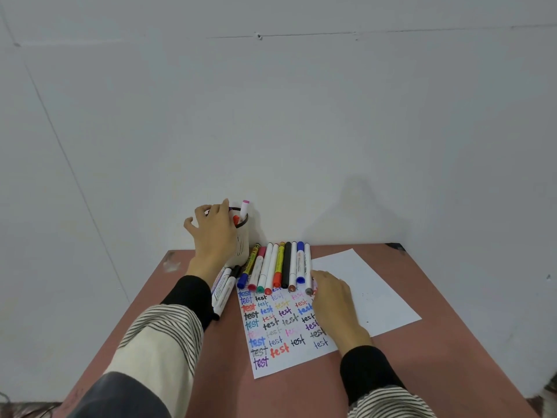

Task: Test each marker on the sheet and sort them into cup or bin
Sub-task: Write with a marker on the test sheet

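White cup under left grip

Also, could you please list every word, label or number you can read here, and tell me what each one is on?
"test": handwritten again and again in many colours on the white paper sheet lying on the reddish-brown table.
Printed labels on the barrels of the row of coloured felt markers: too small to read.
Label on the thick white marker beside the left sleeve: blurred, unreadable.
White mesh pen cup: no text visible.
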A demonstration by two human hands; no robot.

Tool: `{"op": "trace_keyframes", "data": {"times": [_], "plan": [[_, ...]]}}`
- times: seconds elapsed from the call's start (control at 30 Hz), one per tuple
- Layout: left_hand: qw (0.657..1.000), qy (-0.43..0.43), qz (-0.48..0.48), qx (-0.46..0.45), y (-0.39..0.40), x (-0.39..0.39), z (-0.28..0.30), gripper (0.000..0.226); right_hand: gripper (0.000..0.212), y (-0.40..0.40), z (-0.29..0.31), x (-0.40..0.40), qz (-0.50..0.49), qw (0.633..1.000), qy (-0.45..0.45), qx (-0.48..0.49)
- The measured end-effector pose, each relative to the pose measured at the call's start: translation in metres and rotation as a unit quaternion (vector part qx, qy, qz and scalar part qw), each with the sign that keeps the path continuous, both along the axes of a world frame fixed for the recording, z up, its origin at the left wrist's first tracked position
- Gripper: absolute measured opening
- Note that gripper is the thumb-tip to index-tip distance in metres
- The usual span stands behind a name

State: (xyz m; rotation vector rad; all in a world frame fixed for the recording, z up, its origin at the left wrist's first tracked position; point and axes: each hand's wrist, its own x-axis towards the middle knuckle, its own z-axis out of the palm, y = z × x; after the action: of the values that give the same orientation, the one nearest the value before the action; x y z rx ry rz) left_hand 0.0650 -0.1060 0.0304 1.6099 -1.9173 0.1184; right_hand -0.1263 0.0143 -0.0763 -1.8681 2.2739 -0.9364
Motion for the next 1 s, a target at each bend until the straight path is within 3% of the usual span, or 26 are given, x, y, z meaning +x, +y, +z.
{"op": "trace_keyframes", "data": {"times": [0.23, 0.47, 0.63, 0.77, 1.0], "plan": [[0.977, 0.110, -0.071, -0.168, 0.040, -0.024, -0.034, 0.024, 0.029, 0.002, 0.004, 0.001, 0.000, 1.000, -0.001, 0.011], [0.988, 0.096, -0.125, -0.005, 0.065, -0.042, -0.090, 0.027, 0.034, 0.004, 0.009, 0.003, -0.001, 1.000, -0.007, 0.028], [0.989, 0.063, -0.135, 0.021, 0.058, -0.041, -0.100, 0.030, 0.008, 0.004, 0.014, 0.006, -0.022, 0.998, -0.052, 0.014], [0.988, 0.044, -0.147, 0.029, 0.055, -0.043, -0.104, 0.029, 0.036, -0.001, 0.026, 0.008, -0.060, 0.992, -0.114, 0.007], [0.986, 0.044, -0.154, 0.037, 0.055, -0.043, -0.105, 0.030, 0.048, -0.015, 0.042, 0.013, -0.080, 0.981, -0.072, 0.160]]}}
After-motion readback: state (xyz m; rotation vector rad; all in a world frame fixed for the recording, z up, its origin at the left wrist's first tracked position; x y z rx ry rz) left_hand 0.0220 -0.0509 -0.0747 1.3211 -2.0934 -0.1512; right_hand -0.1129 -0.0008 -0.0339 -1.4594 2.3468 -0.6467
